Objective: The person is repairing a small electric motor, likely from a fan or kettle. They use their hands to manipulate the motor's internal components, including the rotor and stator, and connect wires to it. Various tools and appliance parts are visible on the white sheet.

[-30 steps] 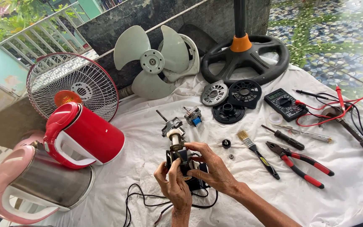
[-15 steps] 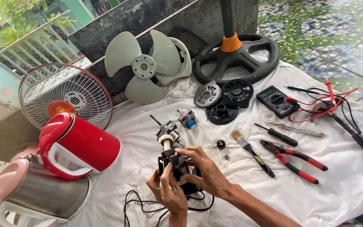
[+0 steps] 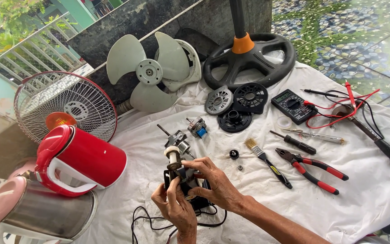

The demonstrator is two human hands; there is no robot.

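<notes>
Both hands meet low on the white cloth (image 3: 366, 199): my left hand (image 3: 177, 208) grips the black fan motor (image 3: 182, 177) from below, and my right hand (image 3: 216, 182) clasps its top from the side. Its pale spindle stands upright, just before a second motor (image 3: 177, 140), with a red kettle (image 3: 84, 161) to the left and a paintbrush (image 3: 267, 161) and pliers (image 3: 313, 169) to the right.

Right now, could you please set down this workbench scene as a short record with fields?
surface: white cloth
left hand: grips the fan motor from below
right hand: holds the motor's upper side
motor lead: black cable trailing on the cloth
right of hands: paintbrush, red-handled pliers, screwdriver, multimeter
left of hands: red kettle, steel kettle, fan guard
behind: fan blade, fan base
</notes>
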